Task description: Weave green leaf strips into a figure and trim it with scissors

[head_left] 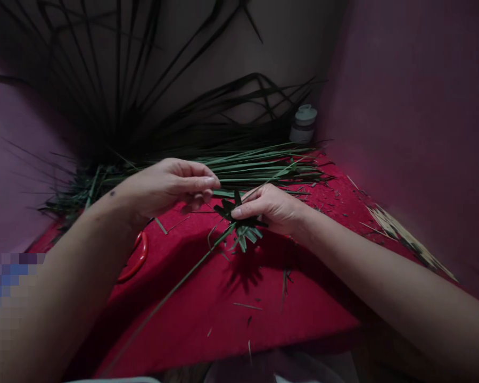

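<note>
My right hand (273,208) is closed round a small green woven leaf piece (241,221) with pointed tips sticking out, held just above the red cloth (231,298). A long leaf strip (175,287) trails from that piece down toward the lower left. My left hand (175,183) hovers beside it, fingers pinched together at the tips near the upper end of a leaf strip; what it pinches is hard to make out.
A heap of long green leaves (243,167) lies across the back of the red cloth, fanning up into the dark. A small white jar (303,123) stands at the back right. A red-handled tool (138,258) lies under my left forearm. Pale sticks (403,236) lie at the right. Leaf scraps litter the cloth.
</note>
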Demonstrator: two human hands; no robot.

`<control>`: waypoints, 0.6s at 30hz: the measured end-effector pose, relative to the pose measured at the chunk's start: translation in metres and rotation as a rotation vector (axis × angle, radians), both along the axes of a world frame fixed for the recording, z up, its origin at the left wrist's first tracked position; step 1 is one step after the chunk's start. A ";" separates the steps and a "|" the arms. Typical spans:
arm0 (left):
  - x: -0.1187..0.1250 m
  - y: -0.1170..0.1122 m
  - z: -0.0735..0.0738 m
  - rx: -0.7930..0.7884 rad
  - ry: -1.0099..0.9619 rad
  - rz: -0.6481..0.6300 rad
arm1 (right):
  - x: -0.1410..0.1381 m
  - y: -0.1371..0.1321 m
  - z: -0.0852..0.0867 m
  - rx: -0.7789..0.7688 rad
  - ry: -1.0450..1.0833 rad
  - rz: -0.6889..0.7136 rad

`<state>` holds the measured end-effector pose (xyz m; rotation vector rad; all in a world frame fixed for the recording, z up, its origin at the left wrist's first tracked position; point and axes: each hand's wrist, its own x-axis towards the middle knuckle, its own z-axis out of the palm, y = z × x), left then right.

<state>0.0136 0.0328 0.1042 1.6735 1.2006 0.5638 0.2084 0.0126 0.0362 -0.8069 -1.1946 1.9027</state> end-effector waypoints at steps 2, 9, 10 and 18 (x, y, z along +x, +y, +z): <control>0.015 0.000 -0.003 -0.015 0.027 -0.079 | -0.001 -0.001 0.001 -0.014 -0.023 0.052; 0.066 0.005 -0.002 0.161 0.216 -0.136 | -0.005 -0.001 0.000 -0.047 0.095 0.042; 0.069 0.007 -0.002 0.178 0.241 -0.142 | -0.005 -0.001 -0.002 -0.055 0.109 0.024; 0.079 0.005 -0.006 0.055 0.359 -0.223 | -0.002 -0.003 -0.014 -0.033 0.153 0.068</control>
